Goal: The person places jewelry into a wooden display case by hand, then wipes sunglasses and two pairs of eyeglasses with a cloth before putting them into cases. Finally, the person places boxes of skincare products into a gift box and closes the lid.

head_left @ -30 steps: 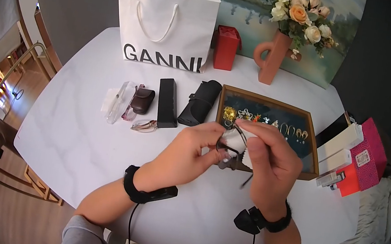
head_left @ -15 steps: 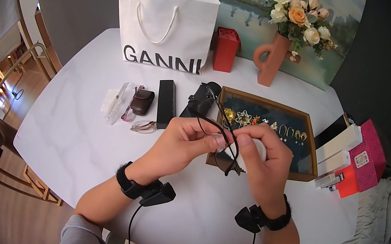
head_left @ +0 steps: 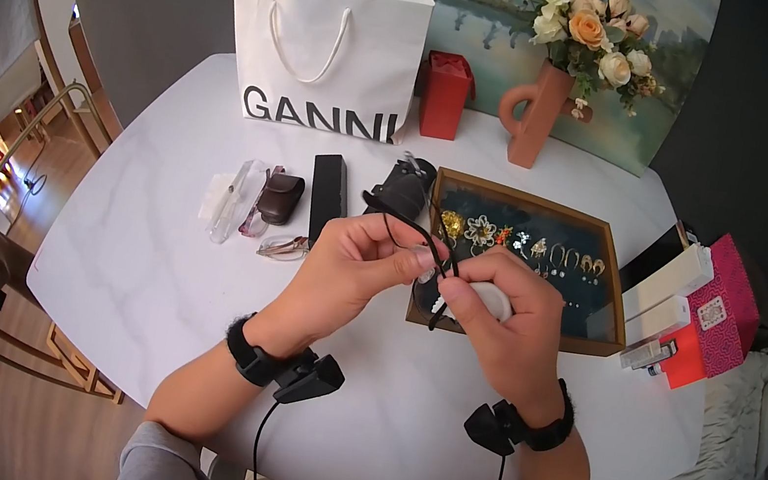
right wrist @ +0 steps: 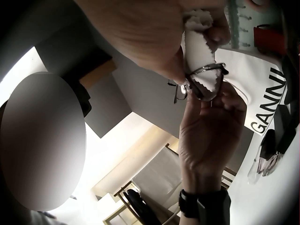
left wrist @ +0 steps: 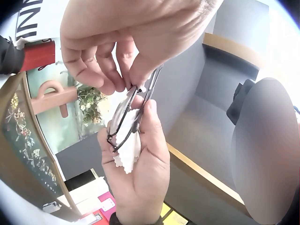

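The left hand (head_left: 344, 272) pinched the black-framed eyeglasses (right wrist: 209, 69), the right hand (head_left: 517, 332) pinched them together with a white cleaning cloth (left wrist: 129, 152), near the left edge of the jewellery case (head_left: 529, 196); they seemed light, fragile, safest taken by the rim.

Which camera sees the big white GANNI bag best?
The head view: the white bag stands upright with nothing in front, its lettering easy to read. The left wrist view shows only a corner with a few letters; the right wrist view shows part of it, tilted, partly behind the left hand.
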`<action>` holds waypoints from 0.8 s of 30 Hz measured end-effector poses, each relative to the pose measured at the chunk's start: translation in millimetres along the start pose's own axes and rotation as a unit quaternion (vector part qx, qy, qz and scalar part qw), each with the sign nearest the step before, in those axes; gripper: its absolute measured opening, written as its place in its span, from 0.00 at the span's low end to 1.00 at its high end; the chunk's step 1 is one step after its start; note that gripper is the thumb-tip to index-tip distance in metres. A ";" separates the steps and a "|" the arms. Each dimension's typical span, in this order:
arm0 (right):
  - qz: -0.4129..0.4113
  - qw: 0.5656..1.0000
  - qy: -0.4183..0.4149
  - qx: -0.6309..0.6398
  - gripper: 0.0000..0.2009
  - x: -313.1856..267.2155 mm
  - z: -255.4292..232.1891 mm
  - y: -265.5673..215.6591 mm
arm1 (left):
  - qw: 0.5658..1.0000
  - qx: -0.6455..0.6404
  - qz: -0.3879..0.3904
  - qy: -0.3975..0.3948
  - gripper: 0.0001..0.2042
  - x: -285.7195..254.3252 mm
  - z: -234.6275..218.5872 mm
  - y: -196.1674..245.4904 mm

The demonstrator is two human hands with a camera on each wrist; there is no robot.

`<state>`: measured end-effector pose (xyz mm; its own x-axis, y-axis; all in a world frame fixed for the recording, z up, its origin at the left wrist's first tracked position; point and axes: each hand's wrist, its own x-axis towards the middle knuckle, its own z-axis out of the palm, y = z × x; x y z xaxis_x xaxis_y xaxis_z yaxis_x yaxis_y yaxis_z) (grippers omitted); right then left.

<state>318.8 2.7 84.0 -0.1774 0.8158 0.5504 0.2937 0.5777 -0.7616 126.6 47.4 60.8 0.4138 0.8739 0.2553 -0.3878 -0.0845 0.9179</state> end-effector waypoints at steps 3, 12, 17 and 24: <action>0.004 0.999 -0.021 -0.031 0.04 0.1 -3.5 0.0 | 0.994 0.090 -0.039 -0.041 0.09 4.6 -10.0 7.0; 0.048 0.998 0.042 0.024 0.06 -0.9 -3.7 2.5 | 0.730 0.663 -0.022 0.165 0.22 39.2 -122.8 -61.7; 0.036 0.998 0.044 0.026 0.07 -0.6 -4.0 1.2 | 0.702 0.691 -0.082 0.154 0.27 53.5 -113.1 -63.7; 0.001 0.998 0.055 0.026 0.05 -1.1 -6.9 -1.5 | 0.648 0.727 -0.177 0.143 0.37 74.6 -125.6 -63.2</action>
<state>325.1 0.7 86.9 -0.0725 0.8112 0.5803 0.2438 0.5786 -0.7783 78.5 178.0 -16.4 0.0155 0.9971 0.0751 0.9612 -0.0355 0.2734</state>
